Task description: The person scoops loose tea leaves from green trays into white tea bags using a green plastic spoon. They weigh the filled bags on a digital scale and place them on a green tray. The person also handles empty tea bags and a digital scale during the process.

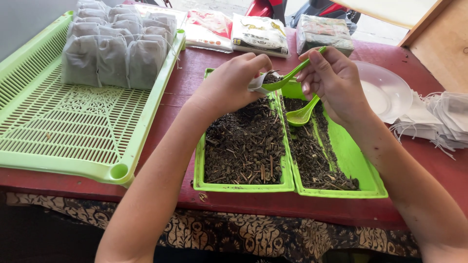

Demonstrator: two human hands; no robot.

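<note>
— How are the person's hands set?

— The left hand reaches in from the lower left, forearm slanting up across the tabletop, wrist bent so the fingers curl over the far end of the left tray. Its grip is pinched on a small white paper bag, held with the mouth toward the right.

— And the other?

— The right hand comes in from the lower right, forearm angled up over the right tray. Its grip is clenched around the handle of a green spoon, and the spoon's bowl touches the bag's mouth, carrying dark bits.

— What fills the trays?

— Dried dark leaves, heaped thick in the left one, thinner in the right. A second green spoon shows just under the right hand, its bowl over the right tray; whether the hand holds it too cannot be told.

— Anything else about?

— A big slotted green tray on the left with filled bags stacked at its far end, a clear plate and a heap of empty bags on the right.
</note>
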